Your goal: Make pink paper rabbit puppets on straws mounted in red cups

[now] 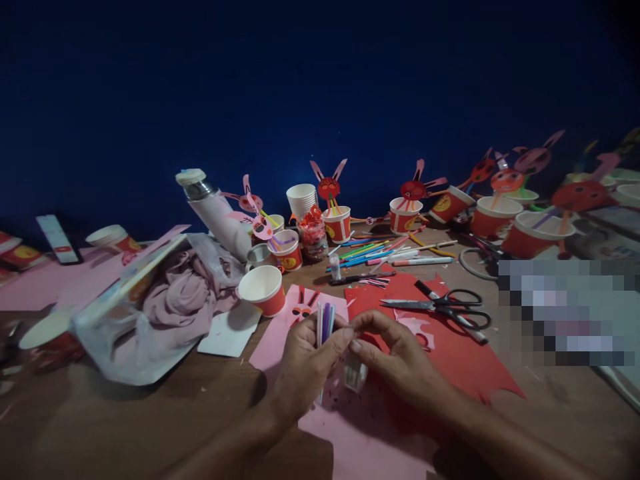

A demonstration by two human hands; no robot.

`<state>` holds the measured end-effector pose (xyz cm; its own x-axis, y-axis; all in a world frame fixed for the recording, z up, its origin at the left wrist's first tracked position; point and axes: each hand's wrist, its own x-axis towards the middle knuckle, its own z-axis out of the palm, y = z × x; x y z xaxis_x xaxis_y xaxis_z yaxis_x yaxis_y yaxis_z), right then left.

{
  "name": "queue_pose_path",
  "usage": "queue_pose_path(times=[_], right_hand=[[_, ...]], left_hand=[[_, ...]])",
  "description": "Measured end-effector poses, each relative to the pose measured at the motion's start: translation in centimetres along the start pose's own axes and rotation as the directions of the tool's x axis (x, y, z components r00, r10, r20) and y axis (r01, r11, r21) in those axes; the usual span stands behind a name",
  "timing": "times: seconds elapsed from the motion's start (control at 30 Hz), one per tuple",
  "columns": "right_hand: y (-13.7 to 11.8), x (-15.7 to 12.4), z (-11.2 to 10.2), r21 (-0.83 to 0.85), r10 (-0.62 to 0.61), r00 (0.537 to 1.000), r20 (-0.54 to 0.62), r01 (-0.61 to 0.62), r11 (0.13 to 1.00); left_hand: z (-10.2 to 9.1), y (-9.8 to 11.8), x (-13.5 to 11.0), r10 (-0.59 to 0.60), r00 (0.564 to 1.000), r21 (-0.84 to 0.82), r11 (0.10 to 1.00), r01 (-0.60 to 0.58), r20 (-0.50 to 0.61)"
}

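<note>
My left hand point(313, 357) is closed around a small bundle of thin sticks point(327, 321), purple, white and pale blue, standing upright. Its thumb and forefinger meet the fingertips of my right hand point(393, 347), which is pinched; anything between those fingertips is too small to make out. Just below the right fingers shows a small clear, boxy object point(355, 373), partly hidden. Under both hands lie pink paper point(370, 437) and red paper point(470, 360). A red paper rabbit face point(303, 311) with long ears lies behind my left hand.
Black-handled scissors point(435, 305) rest on the red paper. A paper cup point(263, 291) stands left of my hands, near a bag with cloth point(180, 300) and a leaning thermos point(213, 210). Pens point(367, 253) and several cups with paper rabbits point(336, 223) line the back.
</note>
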<state>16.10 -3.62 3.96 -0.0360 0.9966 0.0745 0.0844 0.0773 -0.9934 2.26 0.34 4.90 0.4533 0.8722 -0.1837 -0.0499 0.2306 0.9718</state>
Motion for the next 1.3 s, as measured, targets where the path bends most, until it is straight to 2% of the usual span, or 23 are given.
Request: queue_pose_path(times=[0.17, 0.3, 0.4, 0.7, 0.9, 1.03, 1.17, 1.3], right_hand=[[0.6, 0.0, 0.3, 0.123, -0.009, 1.0, -0.016, 0.01, 0.992], [0.9, -0.2, 0.1, 0.275, 0.072, 0.997, 0.009, -0.072, 0.959], [0.7, 0.0, -0.3, 0.315, 0.106, 0.994, -0.002, -0.1, 0.944], [0.4, 0.3, -1.3, 0.246, 0.145, 0.989, 0.017, -0.145, 0.958], [-0.2, 0.4, -2.0, 0.207, 0.152, 0.987, -0.057, -0.137, 0.969], [-0.5, 0.7, -2.7, 0.279, 0.08, 0.991, -0.107, -0.048, 0.959], [-0.8, 0.4, -2.8, 0.254, -0.011, 1.0, -0.006, 0.012, 0.967], [-0.8, -0.1, -2.5, 0.221, -0.019, 0.998, 0.065, 0.004, 0.975]], left_hand=[[0.4, 0.2, 0.1, -0.006, 1.0, -0.001, 1.0, 0.006, 0.013], [0.7, 0.5, -0.1, -0.053, 0.998, -0.025, 0.998, 0.054, 0.037], [0.7, 0.8, -0.3, -0.059, 0.994, -0.08, 0.995, 0.066, 0.09], [0.3, 1.3, -1.5, -0.102, 0.985, -0.011, 0.994, 0.105, 0.14], [-0.3, 0.9, -1.8, -0.098, 0.987, -0.024, 0.994, 0.102, 0.126], [-0.7, 0.6, -1.9, -0.197, 0.966, -0.136, 0.966, 0.221, 0.167], [-0.6, 0.3, -2.1, -0.28, 0.928, -0.18, 0.928, 0.328, 0.246], [-0.2, 0.3, -2.2, -0.297, 0.913, -0.209, 0.91, 0.359, 0.278]])
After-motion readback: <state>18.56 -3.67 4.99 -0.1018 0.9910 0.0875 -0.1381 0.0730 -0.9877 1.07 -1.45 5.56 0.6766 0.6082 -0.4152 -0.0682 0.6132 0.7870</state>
